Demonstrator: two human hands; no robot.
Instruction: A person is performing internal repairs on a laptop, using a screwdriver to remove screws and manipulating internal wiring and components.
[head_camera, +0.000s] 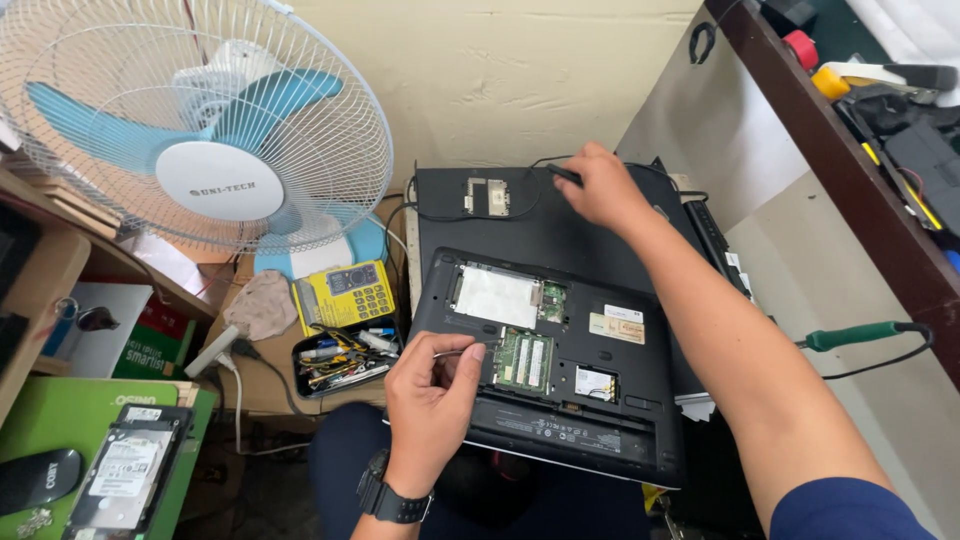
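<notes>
A black laptop (560, 420) lies upside down on my lap with its bottom cover off, showing green memory modules (523, 361) and a silver drive bay (497, 295). My left hand (432, 400), with a black watch on the wrist, pinches a thin metal tool (452, 352) at the laptop's left side beside the memory. My right hand (600, 188) reaches to the far side and grips a thin dark tool (563, 174) above a black panel (530, 225) that carries a small metal bracket (487, 196).
A white and blue fan (200, 130) stands at the left. Below it are a yellow multimeter (346, 293), a tray of small tools (340, 360) and a hard drive (125, 478). A green-handled soldering iron (855, 335) lies at the right, beside a dark wooden bench edge (840, 170).
</notes>
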